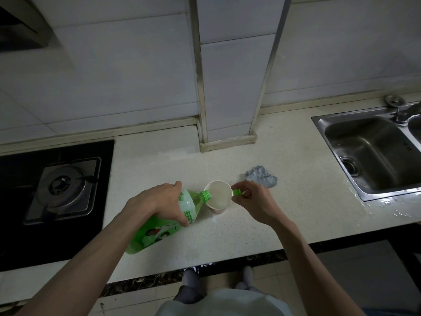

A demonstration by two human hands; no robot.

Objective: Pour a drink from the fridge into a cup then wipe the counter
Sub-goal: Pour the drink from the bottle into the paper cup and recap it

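At the bottom edge of the frame the person's feet (191, 279) stand on the floor below the dark front edge of the tabletop (227, 238). Both bare forearms reach up from the lower corners toward the middle of the frame.

The left hand (157, 201) grips the green plastic bottle (159, 231) from above, around its upper body. Its fingers (176, 185) curl over the far side and the thumb presses the near side of the label. The bottle is tipped over above the tabletop. Its long axis runs from the base at lower left to the open neck at upper right, and the neck meets the left rim of the cup (218, 197).

The paper cup stands upright on the tabletop at the centre of the frame, between the two hands. Just right of its rim, the right hand (255, 201) pinches the green cap (237, 192) between thumb and forefinger, and the other fingers are loosely curled. Whether this hand also touches the cup cannot be told.

Beyond the right hand a crumpled grey cloth (262, 176) lies on the tabletop. A gas stove (63, 190) is set into the left side and a steel sink (373, 156) with a tap (403, 112) into the right. A tiled pillar (227, 87) rises from the back wall in the upper centre of the frame. A range hood (20, 26) shows at upper left.
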